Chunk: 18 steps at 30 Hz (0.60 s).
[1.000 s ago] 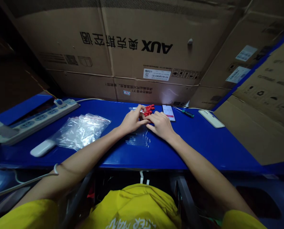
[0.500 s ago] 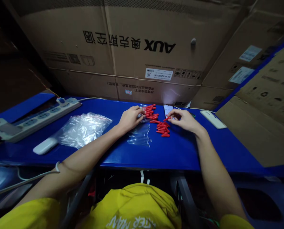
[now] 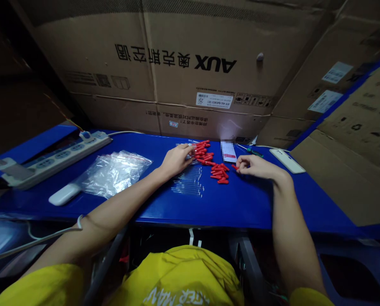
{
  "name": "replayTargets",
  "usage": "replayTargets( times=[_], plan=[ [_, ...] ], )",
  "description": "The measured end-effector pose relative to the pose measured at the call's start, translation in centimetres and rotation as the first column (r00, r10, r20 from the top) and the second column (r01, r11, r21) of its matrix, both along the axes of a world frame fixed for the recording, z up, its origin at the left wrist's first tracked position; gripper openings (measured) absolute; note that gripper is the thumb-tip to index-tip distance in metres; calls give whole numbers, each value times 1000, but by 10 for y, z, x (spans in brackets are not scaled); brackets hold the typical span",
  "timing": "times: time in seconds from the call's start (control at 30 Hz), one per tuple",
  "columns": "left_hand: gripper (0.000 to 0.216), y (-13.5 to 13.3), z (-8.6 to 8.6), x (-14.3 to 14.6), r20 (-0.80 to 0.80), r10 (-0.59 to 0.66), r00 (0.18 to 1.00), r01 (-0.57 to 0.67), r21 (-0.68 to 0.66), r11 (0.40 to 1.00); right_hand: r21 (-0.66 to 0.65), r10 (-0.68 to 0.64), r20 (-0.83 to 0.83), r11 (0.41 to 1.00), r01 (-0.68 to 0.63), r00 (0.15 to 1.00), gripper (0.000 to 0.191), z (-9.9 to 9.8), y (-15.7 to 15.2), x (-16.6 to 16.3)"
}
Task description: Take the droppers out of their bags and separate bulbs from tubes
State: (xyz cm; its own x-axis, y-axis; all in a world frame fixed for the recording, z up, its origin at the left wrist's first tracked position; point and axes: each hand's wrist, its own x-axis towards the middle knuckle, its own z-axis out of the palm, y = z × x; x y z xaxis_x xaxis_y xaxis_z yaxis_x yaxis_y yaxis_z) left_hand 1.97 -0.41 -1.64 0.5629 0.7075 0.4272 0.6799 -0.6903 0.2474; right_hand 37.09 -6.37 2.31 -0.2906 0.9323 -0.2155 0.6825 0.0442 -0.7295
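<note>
Item: my right grip (image 3: 256, 167), thumb and fingertips pinched together on one small red tapered plastic-looking piece (image 3: 234, 168), its tip jutting out leftward just above the blue table (image 3: 241, 208).

Item: my left grip (image 3: 176, 160), fingers curled, thumb and forefinger at the near end of the upper cluster; whether they were closed on anything I could not tell.

Item: red tapered pieces like the one in my pinch, in two adjoining clusters on the table. The upper cluster (image 3: 203, 149) touched my left fingertips; the lower cluster (image 3: 220, 174) lay between my two hands, just left of the pinched piece.

Item: thin clear glassy rods (image 3: 190, 182), laid side by side below my left hand, near the lower cluster.

Item: a phone with a lit screen (image 3: 228, 151), flat, beyond the right fingertips; beside it, a screwdriver with a dark green handle (image 3: 254, 152).

Item: a pale cream phone-shaped slab (image 3: 287, 160), farther right.

Item: a stack of clear plastic bags (image 3: 116, 172), well left, overlapping a rounded white case-like object (image 3: 65, 194).

Item: a long white power strip (image 3: 60, 160), at the far left.

Item: brown printed cardboard (image 3: 177, 25), upright along the back of the table.
</note>
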Motion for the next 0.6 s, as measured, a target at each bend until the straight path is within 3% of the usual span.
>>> replayTargets(
  times=[0.17,0.6],
  plan=[
    [13,2,-2,0,26,-52,998,51,20,998,-164,60,75,985,-47,995,32,-1,-2,4],
    [18,4,3,-3,17,-90,996,89,54,995,-110,84,28,991,-80,996,32,-9,2,-7]
  ],
)
